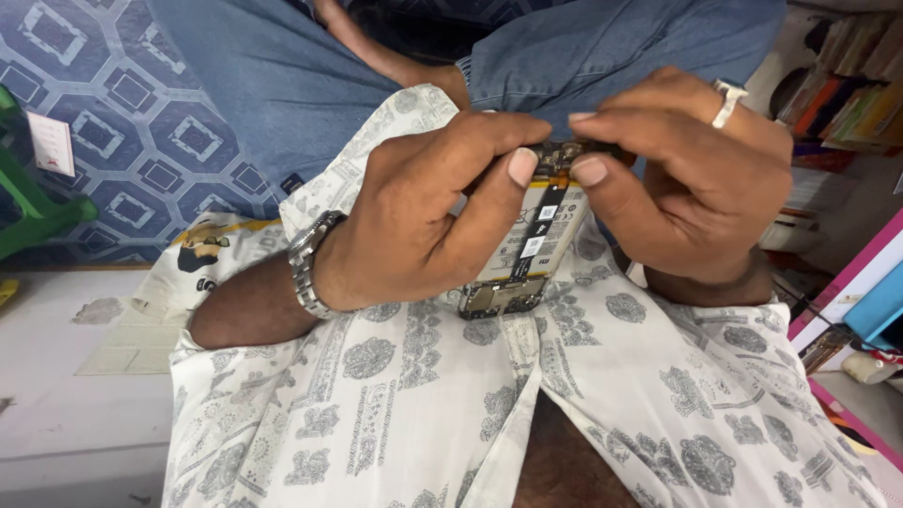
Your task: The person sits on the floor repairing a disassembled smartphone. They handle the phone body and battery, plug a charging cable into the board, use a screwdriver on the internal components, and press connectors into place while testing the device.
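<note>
An opened phone with its back off, showing a pale battery, a black flex strip and circuit boards, is held upright above my lap. My left hand, with a metal watch on the wrist, wraps around the phone's left side, thumb pressing near its top edge. My right hand, wearing a silver ring, pinches the phone's top end with thumb and forefinger. Both thumbs nearly meet at the top board. Much of the phone is hidden behind my left fingers.
My white patterned shirt and blue jeans fill the middle. A blue patterned mat lies to the left, with a green plastic piece at its edge. Stacked books and coloured boxes crowd the right side.
</note>
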The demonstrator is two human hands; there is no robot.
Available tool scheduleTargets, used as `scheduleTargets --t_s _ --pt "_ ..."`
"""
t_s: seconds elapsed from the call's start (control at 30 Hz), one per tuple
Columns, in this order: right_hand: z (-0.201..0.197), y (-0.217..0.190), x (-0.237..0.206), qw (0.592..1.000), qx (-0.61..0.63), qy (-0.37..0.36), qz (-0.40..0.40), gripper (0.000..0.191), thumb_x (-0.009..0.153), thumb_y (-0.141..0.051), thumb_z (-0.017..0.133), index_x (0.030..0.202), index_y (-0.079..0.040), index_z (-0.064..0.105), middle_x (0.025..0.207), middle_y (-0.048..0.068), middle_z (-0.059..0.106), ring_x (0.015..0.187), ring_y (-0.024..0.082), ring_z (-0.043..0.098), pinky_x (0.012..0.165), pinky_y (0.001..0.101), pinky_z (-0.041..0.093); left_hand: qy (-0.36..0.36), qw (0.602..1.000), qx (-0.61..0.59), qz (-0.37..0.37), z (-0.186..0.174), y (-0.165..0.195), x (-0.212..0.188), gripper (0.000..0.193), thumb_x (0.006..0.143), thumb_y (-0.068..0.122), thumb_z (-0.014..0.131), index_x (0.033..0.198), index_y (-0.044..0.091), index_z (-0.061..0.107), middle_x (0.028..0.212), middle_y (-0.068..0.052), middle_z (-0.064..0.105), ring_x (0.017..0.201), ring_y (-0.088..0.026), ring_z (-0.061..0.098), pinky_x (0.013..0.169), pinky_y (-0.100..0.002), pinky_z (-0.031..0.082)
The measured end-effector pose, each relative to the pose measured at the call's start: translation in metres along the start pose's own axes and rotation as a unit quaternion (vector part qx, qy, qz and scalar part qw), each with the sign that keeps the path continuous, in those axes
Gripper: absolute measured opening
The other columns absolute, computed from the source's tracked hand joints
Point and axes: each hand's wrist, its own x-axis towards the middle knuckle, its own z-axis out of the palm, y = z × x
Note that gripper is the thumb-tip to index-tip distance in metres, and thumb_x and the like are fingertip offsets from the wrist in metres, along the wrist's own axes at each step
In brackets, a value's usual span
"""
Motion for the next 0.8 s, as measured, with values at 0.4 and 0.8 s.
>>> scheduleTargets --t_s 0.4,0.8 --pt "0.005 -0.006 0.009 0.990 -0.108 0.011 -0.093 0.018 0.086 0.003 0.082 0.091 0.008 0.065 0.091 0.021 0.070 0.075 0.026 0.070 0.062 0.0336 0.052 -0.015 1.000 0.004 -0.004 -0.005 0.002 0.000 0.017 0.117 0.007 0.058 0.129 -0.006 0.060 0.095 -0.012 0.072 0.070 -0.010 0.070 0.060 -0.024 0.051" --pt "0.008 -0.008 0.008 0.987 -0.135 0.018 -0.090 0.019 0.087 0.000 0.083 0.094 0.007 0.067 0.094 0.020 0.070 0.078 0.026 0.069 0.064 0.0347 0.052 -0.029 1.000 0.002 0.003 -0.003 -0.003 -0.001 0.020 0.116 0.004 0.057 0.134 -0.004 0.059 0.084 -0.008 0.068 0.062 -0.008 0.063 0.056 -0.024 0.046"
